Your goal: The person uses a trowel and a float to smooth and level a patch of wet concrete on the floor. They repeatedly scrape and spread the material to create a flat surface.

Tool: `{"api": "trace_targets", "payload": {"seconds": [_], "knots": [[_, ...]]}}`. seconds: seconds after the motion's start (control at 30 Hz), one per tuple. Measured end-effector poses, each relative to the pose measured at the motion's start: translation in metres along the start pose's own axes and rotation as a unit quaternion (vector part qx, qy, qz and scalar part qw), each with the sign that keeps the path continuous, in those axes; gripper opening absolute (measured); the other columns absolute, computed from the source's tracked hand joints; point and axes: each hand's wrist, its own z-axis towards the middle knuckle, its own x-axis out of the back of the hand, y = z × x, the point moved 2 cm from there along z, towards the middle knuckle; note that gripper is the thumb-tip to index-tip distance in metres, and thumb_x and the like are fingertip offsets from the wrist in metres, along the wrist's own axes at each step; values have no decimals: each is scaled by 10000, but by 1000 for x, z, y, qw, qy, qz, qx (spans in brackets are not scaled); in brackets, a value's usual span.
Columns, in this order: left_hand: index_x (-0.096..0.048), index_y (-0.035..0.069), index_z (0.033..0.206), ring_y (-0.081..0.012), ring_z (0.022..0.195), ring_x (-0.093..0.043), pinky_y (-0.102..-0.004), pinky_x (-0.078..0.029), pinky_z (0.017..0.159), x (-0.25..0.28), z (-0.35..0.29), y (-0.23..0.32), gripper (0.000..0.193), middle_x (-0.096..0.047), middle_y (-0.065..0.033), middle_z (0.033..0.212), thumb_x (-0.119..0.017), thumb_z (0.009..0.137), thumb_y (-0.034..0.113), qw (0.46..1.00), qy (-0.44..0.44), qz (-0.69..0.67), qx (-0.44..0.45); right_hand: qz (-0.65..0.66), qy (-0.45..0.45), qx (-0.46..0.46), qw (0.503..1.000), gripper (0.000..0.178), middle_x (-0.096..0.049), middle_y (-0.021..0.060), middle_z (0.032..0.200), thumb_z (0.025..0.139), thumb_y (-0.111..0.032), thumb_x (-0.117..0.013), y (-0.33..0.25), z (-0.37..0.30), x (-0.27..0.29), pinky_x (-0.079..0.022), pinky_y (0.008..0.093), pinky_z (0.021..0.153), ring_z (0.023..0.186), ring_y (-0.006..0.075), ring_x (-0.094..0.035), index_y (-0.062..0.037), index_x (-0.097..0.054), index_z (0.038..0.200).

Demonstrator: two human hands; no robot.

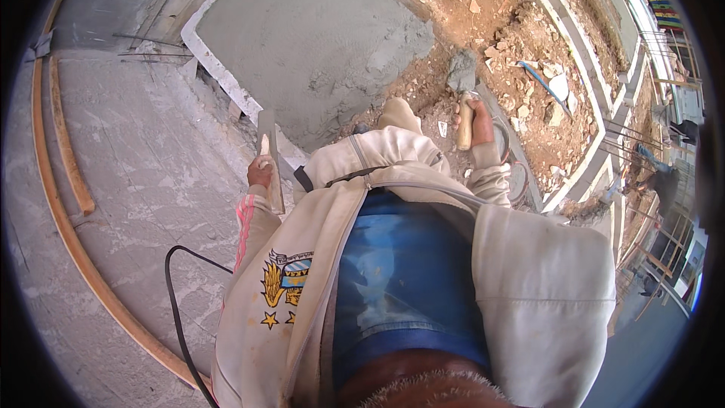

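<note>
My left hand (260, 171) is closed round the handle of a long, flat hand float (276, 175), held nearly upright beside the pale edging. My right hand (481, 122) grips the wooden handle of a trowel (465, 125). Grey mortar (461, 69) covers much of its blade, which points away from me over the dirt. Between and beyond my hands lies a wide patch of wet grey concrete (310, 38), smooth at the far left and rougher toward the dirt. Neither tool touches it visibly.
Pale edging (219, 68) bounds the concrete on the left. Brown soil with broken stones (521, 106) and a blue strip (545, 81) lies at right, before block walls (593, 75). Long wooden strips (57, 159) and a black cable (174, 295) lie left; steel rods (157, 54) jut out.
</note>
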Motion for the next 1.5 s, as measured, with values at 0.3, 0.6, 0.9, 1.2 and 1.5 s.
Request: {"api": "trace_targets", "payload": {"seconds": [0.3,0.6,0.9,1.2,1.5], "knots": [[-676,88,960,-125,588,-609,-288,-517,528,34,22,38,220,-648,-52,752,-598,766,21,997,-46,60,-27,39,75,57,995,189,-560,86,797,889,-225,-459,34,-9,54,-463,318,496,583,178,-527,-77,-457,1007],[-662,84,988,-133,565,-597,-285,-498,513,28,67,38,252,-638,-53,743,-580,764,5,994,-62,81,-47,84,73,80,991,236,-563,66,814,910,-228,-445,42,-16,59,-487,299,506,605,153,-539,-63,-481,1075],[-651,102,1022,-101,601,-570,-251,-487,521,-39,60,93,263,-609,-5,771,-573,789,9,985,-149,81,-28,133,78,4,988,291,-568,58,877,934,-249,-569,101,37,89,-506,291,516,653,150,-557,-97,-462,1158],[-639,72,1010,-71,760,-537,-225,-459,674,-81,78,92,258,-602,7,897,-563,782,-21,981,-138,127,-46,212,38,-37,976,285,-534,62,837,920,-253,-557,188,120,158,-443,279,548,642,149,-497,-102,-465,1144],[-631,58,1007,-116,870,-540,-250,-452,796,-126,97,74,234,-590,-10,975,-570,788,2,976,-127,169,-56,230,178,-21,956,281,-551,79,802,877,-232,-514,222,150,229,-445,305,500,590,171,-512,-102,-491,1126]]}}
